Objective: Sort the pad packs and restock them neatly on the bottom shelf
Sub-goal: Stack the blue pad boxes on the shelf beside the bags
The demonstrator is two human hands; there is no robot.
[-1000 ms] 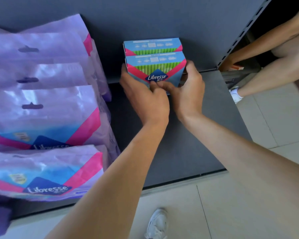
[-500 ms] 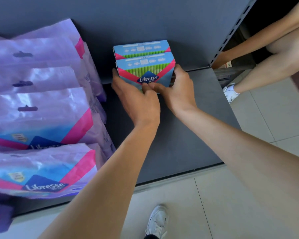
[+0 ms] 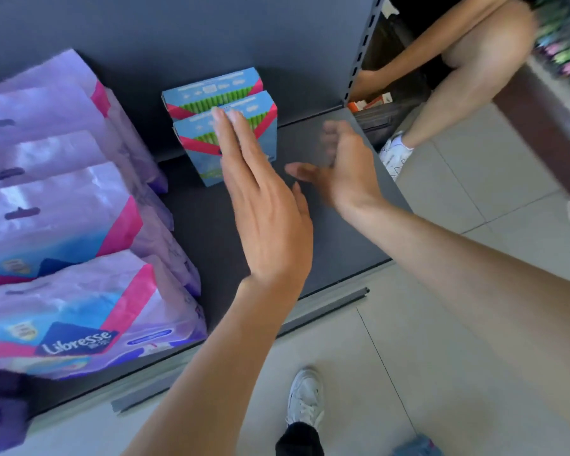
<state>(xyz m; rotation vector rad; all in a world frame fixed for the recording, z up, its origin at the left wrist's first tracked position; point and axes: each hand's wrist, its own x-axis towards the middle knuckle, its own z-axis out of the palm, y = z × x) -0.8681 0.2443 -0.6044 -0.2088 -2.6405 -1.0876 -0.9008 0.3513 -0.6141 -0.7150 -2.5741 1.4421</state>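
- Two blue pad boxes stand upright on the bottom shelf, one just behind the other; the rear box is near the dark back panel.
- The left hand is flat, its fingers straight and pressed together, lying across the front box. I cannot tell if they touch it.
- The right hand is blurred, over the bare shelf to the right of the boxes; its fingers are loosely bent and hold nothing.
- Purple pad packs stand in a row on the left part of the shelf.
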